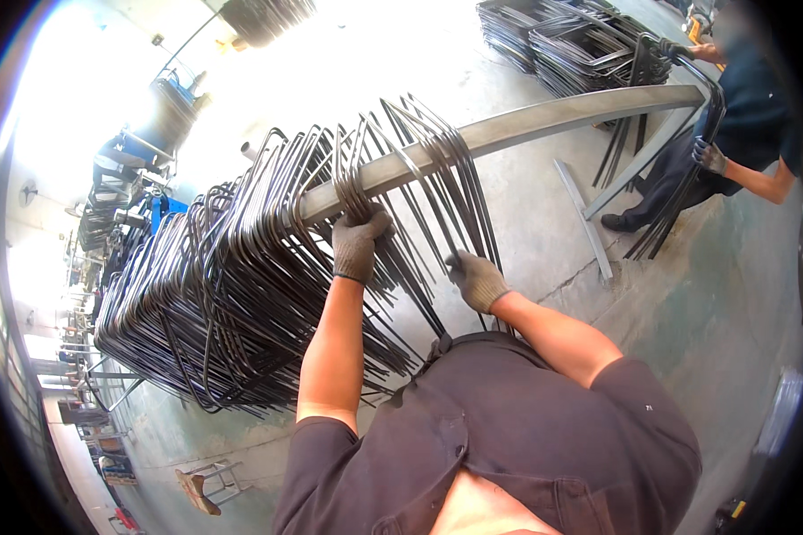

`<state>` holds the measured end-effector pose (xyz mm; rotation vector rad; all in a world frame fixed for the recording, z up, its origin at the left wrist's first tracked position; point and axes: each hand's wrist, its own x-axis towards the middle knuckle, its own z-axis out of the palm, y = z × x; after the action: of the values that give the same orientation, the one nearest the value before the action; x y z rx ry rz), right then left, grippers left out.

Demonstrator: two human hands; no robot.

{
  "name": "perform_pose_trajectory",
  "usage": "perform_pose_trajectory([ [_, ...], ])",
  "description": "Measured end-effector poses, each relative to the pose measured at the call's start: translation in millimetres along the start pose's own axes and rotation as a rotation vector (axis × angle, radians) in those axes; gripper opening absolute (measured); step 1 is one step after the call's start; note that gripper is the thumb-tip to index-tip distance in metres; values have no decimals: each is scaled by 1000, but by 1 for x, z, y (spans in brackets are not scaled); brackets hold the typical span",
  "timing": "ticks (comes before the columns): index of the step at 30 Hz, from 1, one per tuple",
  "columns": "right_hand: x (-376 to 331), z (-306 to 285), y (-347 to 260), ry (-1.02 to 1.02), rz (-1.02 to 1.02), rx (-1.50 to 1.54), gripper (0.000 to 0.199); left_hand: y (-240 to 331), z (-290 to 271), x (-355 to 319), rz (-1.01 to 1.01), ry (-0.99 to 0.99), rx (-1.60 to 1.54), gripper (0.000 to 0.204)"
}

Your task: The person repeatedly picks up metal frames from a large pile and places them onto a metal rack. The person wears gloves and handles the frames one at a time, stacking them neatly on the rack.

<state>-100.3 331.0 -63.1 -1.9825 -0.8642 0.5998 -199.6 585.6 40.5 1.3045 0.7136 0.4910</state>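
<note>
Dark bent metal tubes hang over a long grey metal beam [509, 129]. The largest bunch of tubes [214, 276] is packed close together on the left. My left hand [357, 245], in a grey knitted glove, is closed around several tubes [348, 178] just below the beam. Farther right, my gloved right hand [480, 281] is closed at the leg of a single bent tube [426, 183]; its fingertips are partly hidden. Beside that tube, a smaller group of tubes [459, 169] hangs from the beam with its legs reaching down toward my waist.
At the right, a co-worker [758, 116] in gloves holds several bent tubes [687, 192] by the beam's far end. An angled leg [633, 165] with a floor foot [584, 218] supports the beam. Stacked tubes [571, 45] stand behind. A small stool [214, 481] is at lower left.
</note>
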Motion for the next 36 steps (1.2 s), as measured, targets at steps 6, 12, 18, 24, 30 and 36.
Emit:
perform_pose_trajectory([
  [6, 16, 11, 12, 23, 34, 6, 27, 4, 12, -3, -70, -49, -142, 21],
  [12, 40, 23, -15, -4, -39, -187, 32, -2, 26, 0, -118, -160, -141, 22],
  [18, 23, -67, -49, 789, -378, -211, 64, -4, 39, 7, -89, -203, -120, 27],
  [24, 73, -75, -12, 63, 35, 537, 48, -5, 77, 20, -70, -354, 15, 32],
  [30, 47, -77, -45, 594, -52, -37, 63, 3, 107, 22, 15, -328, 266, 36],
  [36, 98, -116, -138, 785, -597, -565, 74, -19, 105, 45, 402, -408, 872, 39],
])
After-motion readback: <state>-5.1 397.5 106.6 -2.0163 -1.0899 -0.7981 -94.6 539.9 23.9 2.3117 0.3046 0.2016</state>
